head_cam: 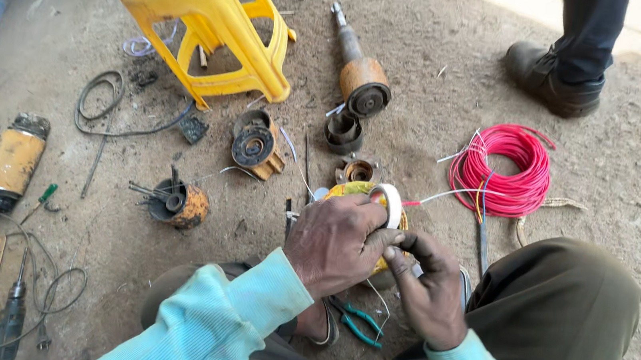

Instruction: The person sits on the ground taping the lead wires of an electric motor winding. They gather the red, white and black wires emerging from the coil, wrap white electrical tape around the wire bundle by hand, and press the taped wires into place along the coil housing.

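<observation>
left hand (337,242): my fingers curl around the white tape roll (390,202), frame centre
right hand (425,284): pinching the yellow motor winding (359,196) under the roll
red wire coil (502,170): floor, right of centre

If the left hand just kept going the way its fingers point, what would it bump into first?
The left hand points up and right, fingers already on the white tape roll against the yellow part. Beyond those, probably the red wire coil on the ground, though depth is hard to judge.

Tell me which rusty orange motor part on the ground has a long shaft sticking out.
The rotor lying beside the yellow stool: its grey shaft points away from the hands. The other orange housings are short and stubby.
</observation>
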